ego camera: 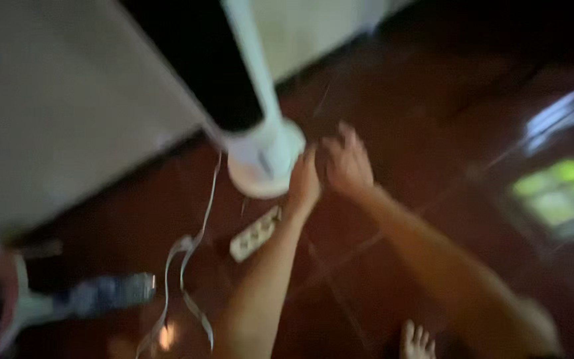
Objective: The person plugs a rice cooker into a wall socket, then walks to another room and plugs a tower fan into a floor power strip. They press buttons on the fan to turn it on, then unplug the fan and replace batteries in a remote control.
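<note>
Head camera, looking down, heavily blurred by motion. Two bare arms reach forward over a dark reddish, glossy floor (pixel 433 133). The left hand (pixel 304 185) is at the edge of the round white base (pixel 267 159) of a tall white and black tower fan (pixel 234 73), which leans across the upper middle of the frame; the hand seems to touch the base's rim, though the blur hides whether the fingers grip it or how far they are spread. The right hand (pixel 347 163) sits just beside the left, close to the base, with its fingers (pixel 348 133) loosely spread and partly curled; nothing can be made out in its grasp.

A white power strip (pixel 255 234) lies on the floor just below the base, under the left forearm. A pale cord (pixel 191 266) trails from near the base down toward the bottom edge. A pale wall (pixel 54 100) fills the upper left. A bare foot (pixel 417 340) shows at the bottom edge. Blurred pale and bluish objects (pixel 68 299) sit at lower left, too smeared to identify.
</note>
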